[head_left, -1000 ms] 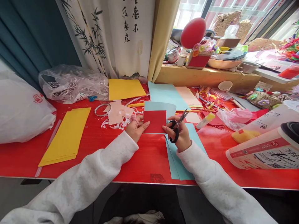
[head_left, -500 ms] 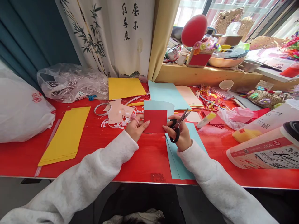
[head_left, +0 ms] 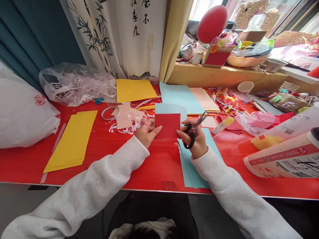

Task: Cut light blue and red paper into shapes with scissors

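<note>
A small red sheet of paper (head_left: pixel 168 126) is held up over the table between my two hands. My left hand (head_left: pixel 146 131) pinches its left edge, thumb in front. At its lower right edge are the thumb and fingertips of my right hand (head_left: pixel 198 142), which also grips a pair of black-handled scissors (head_left: pixel 191 132), blades pointing up and to the right, away from the sheet. Behind the red sheet a curled light blue paper (head_left: pixel 171 109) shows above its top edge; whether it is held along with it I cannot tell. Light blue sheets (head_left: pixel 191 169) lie beneath my right wrist.
Yellow paper strips (head_left: pixel 72 142) lie on the left, near a white plastic bag (head_left: pixel 23 113). Paper scraps and a tape roll (head_left: pixel 110 113) sit beyond my left hand. A glue stick (head_left: pixel 223 125) and a large plastic cup (head_left: pixel 286 156) are on the right.
The view has tilted slightly, so everything sits a little higher and further right. Both hands keep their hold on the red sheet and the scissors.
</note>
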`<action>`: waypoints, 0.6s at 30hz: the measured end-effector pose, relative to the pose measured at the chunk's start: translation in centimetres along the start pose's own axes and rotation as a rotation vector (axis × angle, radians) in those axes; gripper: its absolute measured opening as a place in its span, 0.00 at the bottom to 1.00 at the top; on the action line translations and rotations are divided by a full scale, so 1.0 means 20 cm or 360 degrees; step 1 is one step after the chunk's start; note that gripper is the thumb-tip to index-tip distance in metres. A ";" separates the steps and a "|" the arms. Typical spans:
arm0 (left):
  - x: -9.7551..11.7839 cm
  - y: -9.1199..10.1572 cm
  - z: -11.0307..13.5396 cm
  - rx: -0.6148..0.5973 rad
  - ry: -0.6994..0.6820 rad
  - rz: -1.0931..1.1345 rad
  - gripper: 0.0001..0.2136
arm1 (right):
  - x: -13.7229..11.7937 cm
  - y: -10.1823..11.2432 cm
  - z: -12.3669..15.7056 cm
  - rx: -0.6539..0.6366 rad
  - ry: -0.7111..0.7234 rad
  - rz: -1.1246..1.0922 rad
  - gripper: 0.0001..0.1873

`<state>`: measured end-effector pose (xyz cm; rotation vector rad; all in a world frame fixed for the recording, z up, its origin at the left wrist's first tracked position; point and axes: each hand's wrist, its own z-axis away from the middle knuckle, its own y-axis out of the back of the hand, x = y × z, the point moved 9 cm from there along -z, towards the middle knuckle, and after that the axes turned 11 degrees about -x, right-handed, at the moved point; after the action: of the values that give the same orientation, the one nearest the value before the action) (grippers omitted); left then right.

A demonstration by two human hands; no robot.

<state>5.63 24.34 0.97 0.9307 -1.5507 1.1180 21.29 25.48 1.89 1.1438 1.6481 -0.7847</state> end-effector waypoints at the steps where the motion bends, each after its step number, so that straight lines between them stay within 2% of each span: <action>1: 0.00 0.00 0.00 -0.0016 -0.0010 0.0009 0.13 | 0.00 0.00 0.00 -0.0004 -0.0004 -0.0008 0.17; 4: 0.00 -0.01 0.00 -0.0028 -0.0005 0.0021 0.13 | 0.00 -0.01 0.00 -0.0006 0.0002 -0.0026 0.17; 11: -0.02 -0.02 0.01 0.0087 0.0107 0.0160 0.20 | -0.01 -0.01 0.01 0.0011 -0.0036 0.0090 0.18; 15: -0.06 -0.01 -0.02 0.0061 0.0158 0.0296 0.21 | -0.01 -0.03 0.02 -0.0040 -0.0021 0.0077 0.17; 18: -0.08 0.01 -0.03 0.0130 0.0163 0.0338 0.23 | 0.00 -0.05 0.03 -0.0104 -0.0027 0.0074 0.17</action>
<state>5.88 25.02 -0.51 0.7619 -1.5554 1.3669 20.59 24.73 1.63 1.1228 1.6162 -0.7045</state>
